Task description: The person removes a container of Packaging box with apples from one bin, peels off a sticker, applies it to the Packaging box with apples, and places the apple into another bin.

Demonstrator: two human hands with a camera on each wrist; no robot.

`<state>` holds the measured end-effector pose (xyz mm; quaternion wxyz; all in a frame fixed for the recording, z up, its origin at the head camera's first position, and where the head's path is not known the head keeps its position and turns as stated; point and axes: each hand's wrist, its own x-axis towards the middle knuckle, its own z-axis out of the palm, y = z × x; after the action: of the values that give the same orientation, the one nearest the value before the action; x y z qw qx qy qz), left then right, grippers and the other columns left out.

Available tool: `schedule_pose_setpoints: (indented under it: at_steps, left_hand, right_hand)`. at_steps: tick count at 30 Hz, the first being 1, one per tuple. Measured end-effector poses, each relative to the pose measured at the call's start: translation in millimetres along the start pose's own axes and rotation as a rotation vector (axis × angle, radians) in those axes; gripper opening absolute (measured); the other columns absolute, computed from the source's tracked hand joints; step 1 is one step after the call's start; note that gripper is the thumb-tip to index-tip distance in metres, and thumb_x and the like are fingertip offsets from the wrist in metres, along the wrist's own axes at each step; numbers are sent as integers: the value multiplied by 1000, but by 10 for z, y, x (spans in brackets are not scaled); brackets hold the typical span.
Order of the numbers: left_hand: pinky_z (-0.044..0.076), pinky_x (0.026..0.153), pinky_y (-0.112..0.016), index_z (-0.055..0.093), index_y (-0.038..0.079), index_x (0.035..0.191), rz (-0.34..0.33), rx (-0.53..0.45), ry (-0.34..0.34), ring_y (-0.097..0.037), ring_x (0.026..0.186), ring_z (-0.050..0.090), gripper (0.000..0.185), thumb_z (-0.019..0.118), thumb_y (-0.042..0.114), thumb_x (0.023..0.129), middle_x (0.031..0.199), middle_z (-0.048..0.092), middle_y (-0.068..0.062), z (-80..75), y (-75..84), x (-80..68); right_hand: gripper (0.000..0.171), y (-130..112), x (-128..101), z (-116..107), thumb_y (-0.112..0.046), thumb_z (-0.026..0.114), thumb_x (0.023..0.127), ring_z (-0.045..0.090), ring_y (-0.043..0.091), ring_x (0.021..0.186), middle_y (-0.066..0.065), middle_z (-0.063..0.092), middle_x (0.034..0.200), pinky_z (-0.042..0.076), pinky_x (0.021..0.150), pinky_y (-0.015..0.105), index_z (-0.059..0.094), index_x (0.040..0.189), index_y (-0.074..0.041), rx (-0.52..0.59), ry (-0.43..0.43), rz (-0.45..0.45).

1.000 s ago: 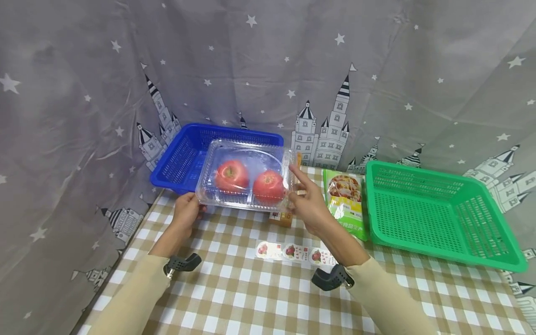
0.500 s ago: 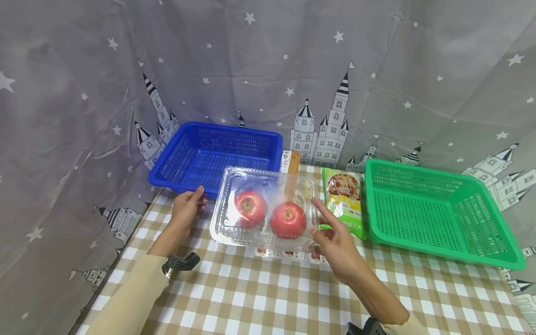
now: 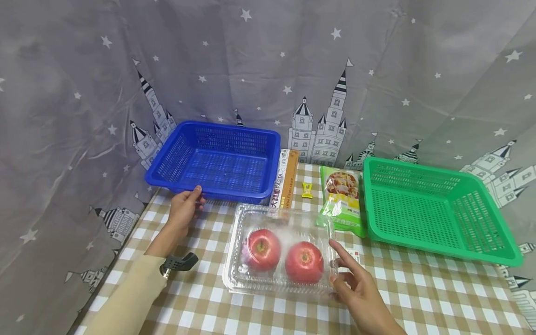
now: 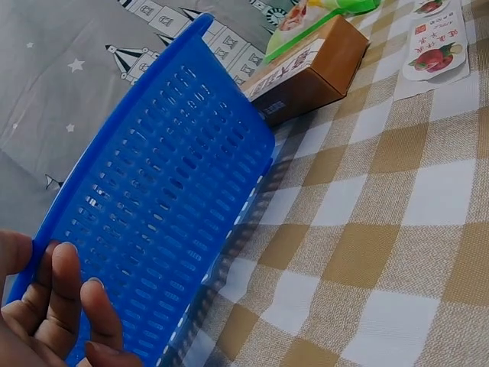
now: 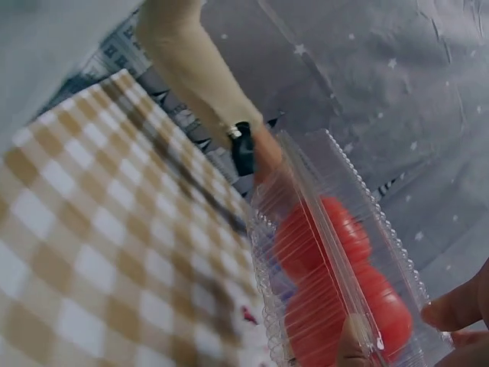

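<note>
My right hand [image 3: 360, 293] pinches the right edge of a clear plastic clamshell box [image 3: 289, 221], held above the checked tablecloth. Through the lid two red apples show, the left apple [image 3: 263, 250] and the right apple [image 3: 304, 263]. In the right wrist view the box [image 5: 336, 153] tilts, with a thumb and fingers at its near end. With thumb over and fingers under, my left hand [image 3: 184, 209] grips the front rim of a blue plastic basket [image 3: 228, 170]. The left wrist view shows this basket [image 4: 172, 176] from outside. No items show inside it.
A pasta box [image 3: 289, 177] lies against the blue basket's right side. Beside it are a small yellow packet [image 3: 307, 190] and a green food bag [image 3: 343, 197]. A green basket [image 3: 414, 214] stands at right. Apple-printed labels [image 4: 435, 57] lie partly under the clamshell box.
My right hand has carried the clamshell box with its apples from over the blue basket's front toward me and rightward. The pasta box and yellow packet are uncovered. My left hand stays at the basket rim.
</note>
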<state>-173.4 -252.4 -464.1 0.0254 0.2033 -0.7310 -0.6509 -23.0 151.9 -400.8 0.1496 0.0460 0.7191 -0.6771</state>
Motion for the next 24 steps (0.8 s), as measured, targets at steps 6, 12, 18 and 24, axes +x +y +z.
schedule_pose_setpoints:
  at_steps: [6, 12, 18, 24]
  left_hand:
    - [41, 55, -26, 59, -3, 106, -7, 7, 3, -4, 63, 55, 45, 53, 41, 101, 73, 61, 8, -1, -5, 9]
    - [42, 56, -27, 59, 1, 102, -10, 8, 2, -5, 65, 57, 42, 53, 42, 101, 73, 61, 9, -4, -10, 12]
    - [41, 55, -27, 58, 4, 97, -12, -7, 8, -6, 64, 57, 37, 53, 41, 101, 72, 61, 8, -3, -6, 8]
    - [40, 53, -26, 58, 3, 95, -10, -32, 0, -6, 63, 57, 37, 54, 39, 101, 71, 61, 8, 11, 2, -1]
  right_hand:
    - [72, 238, -181, -80, 14, 56, 87, 57, 21, 80, 22, 37, 135, 58, 58, 39, 40, 151, -16, -53, 25, -19]
    - [71, 440, -282, -179, 6, 61, 87, 61, 26, 85, 26, 43, 124, 57, 59, 41, 35, 152, -11, -56, 12, 60]
    - [72, 619, -311, -327, -7, 64, 91, 61, 30, 93, 26, 43, 123, 58, 67, 39, 29, 153, -7, -64, -64, 157]
    - [65, 820, -368, -333, -13, 64, 93, 62, 29, 89, 28, 43, 122, 58, 66, 38, 35, 152, -11, -65, -71, 166]
